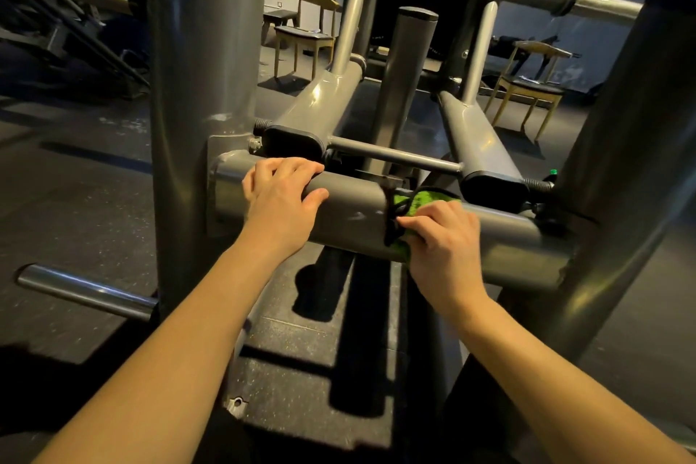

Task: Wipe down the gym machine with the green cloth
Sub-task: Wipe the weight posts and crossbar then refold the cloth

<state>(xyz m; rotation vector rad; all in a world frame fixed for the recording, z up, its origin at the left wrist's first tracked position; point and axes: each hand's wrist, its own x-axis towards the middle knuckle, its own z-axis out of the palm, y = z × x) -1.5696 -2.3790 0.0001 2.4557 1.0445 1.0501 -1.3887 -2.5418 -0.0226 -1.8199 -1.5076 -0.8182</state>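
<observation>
Cloth (425, 200), green with dark trim, draped over horizontal crossbar (350, 209) of gym machine (203, 49), right of bar's middle. Right hand (440, 243) on top of it, fingers curled, pinching fabric against bar. Left hand (282, 196) further left on same bar, fingers hooked over top, thumb on near face, gripping bare metal. Both forearms bare. Grey upright posts flank bar either side. Chrome peg (86, 290) juts from left post, low. Wooden chairs (303, 36) beyond frame on dark floor (75, 181).
</observation>
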